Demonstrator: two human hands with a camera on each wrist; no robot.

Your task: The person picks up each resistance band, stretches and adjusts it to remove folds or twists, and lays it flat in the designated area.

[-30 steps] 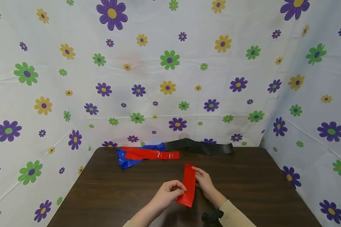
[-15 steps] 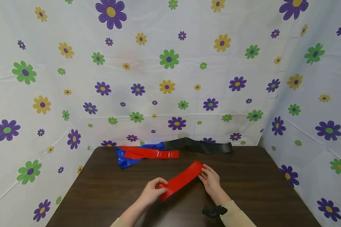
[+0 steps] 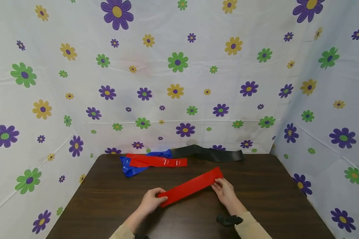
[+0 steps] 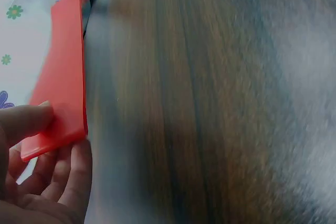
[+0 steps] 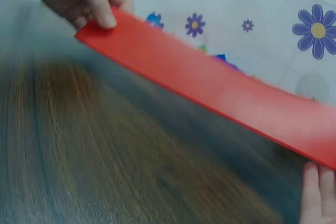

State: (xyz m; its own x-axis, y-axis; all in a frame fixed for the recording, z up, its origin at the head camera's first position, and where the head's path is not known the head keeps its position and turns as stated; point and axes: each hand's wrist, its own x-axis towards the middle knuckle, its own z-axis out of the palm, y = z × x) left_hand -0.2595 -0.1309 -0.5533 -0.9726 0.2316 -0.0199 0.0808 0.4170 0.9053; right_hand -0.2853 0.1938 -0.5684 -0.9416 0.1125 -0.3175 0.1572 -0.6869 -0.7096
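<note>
i hold one long red band [image 3: 189,188] between my two hands, in the air over the dark wooden table [image 3: 179,219]. my left hand [image 3: 150,200] is closed on the near end with a pinch, the thumb lying on the upper face. my right hand [image 3: 226,195] pinches the other end by its lower edge, and the band climbs at a slant from my left hand to my right.

the band is bright red, smooth and a little glossy, and its visible face is plain. between my hands it is stretched out flat, with a paler shine toward my right fingers in the right wrist view.

the left wrist view shows what the head view hides: my left fingers [image 4: 76,174] are curled under the band, and a thin dark line runs along its long edge. the right wrist view shows only some fingers of my right hand, below the edge, and it cuts the band there; but my left thumb [image 5: 102,11] is seen clearly.

only the head view shows fully the things lying beyond my hands. farther than my left hand is another red piece [image 3: 151,161] with small white print, lying partly over a blue band [image 3: 131,170]. beyond my right hand, toward the flowered cloth [image 3: 179,76], there is a black band [image 3: 207,154], and it is well apart from my fingers.
</note>
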